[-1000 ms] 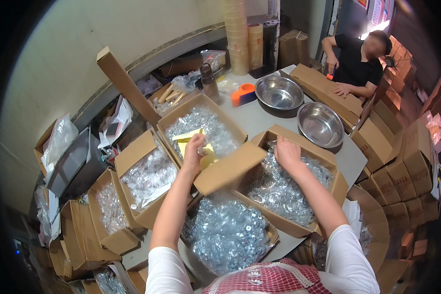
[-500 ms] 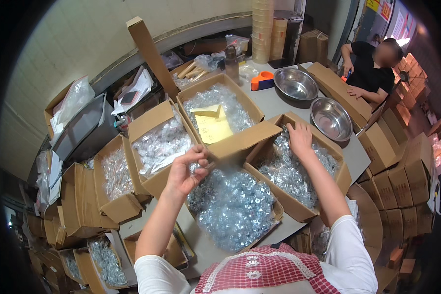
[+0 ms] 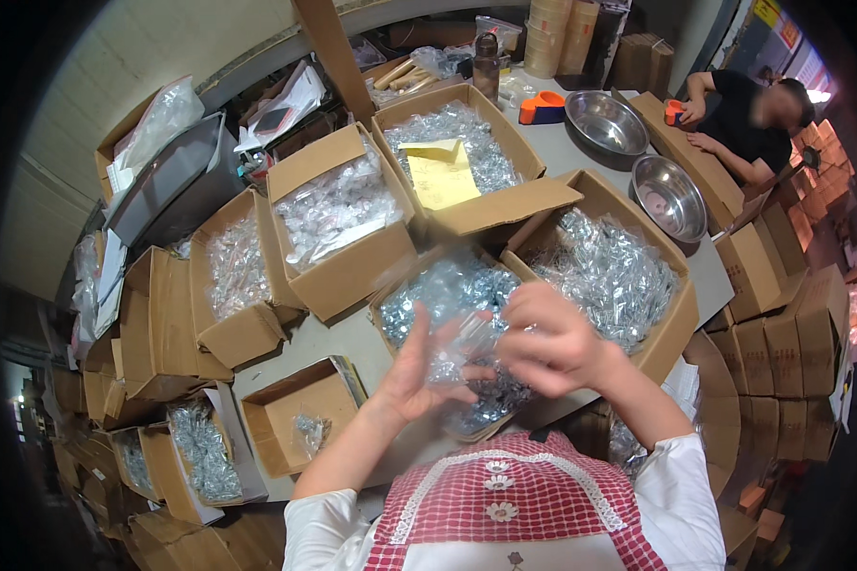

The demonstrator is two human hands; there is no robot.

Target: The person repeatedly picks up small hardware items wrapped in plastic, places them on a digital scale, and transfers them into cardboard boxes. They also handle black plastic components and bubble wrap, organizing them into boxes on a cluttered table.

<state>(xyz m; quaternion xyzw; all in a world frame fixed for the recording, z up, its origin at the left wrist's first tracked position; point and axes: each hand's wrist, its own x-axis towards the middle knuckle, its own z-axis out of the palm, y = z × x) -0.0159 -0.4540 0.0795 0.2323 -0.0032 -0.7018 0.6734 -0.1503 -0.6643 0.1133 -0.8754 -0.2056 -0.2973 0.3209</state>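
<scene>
Over a box of small shiny metal parts in clear bags (image 3: pixel 412 309), my two hands are close together. My left hand (image 3: pixel 411 373), thumb raised and fingers stretched, bears a clear plastic bag (image 3: pixel 448 362) against its palm and fingers. My right hand (image 3: pixel 557 341) is closed, its curled fingers at a small clear packet (image 3: pixel 479 331) by the bag's mouth; motion blurs the fingertips. Just beyond my right hand stands a carton of clear packets with slim metal parts (image 3: pixel 614 276). Farther back, a carton of clear bags (image 3: pixel 462 128) carries a yellow paper note (image 3: pixel 440 174).
To the left are cartons of bagged parts (image 3: pixel 338 209) and a shallow box (image 3: pixel 267 419) with a small packet inside. Two steel bowls (image 3: pixel 607 124) and an orange tape dispenser (image 3: pixel 543 108) lie at the back. A co-worker (image 3: pixel 747 119) handles a carton at the far right.
My right hand has left the carton of packets and come to my left hand, which moved down and nearer. The view has shifted, uncovering the shallow box. The co-worker's orange tool has moved along the carton.
</scene>
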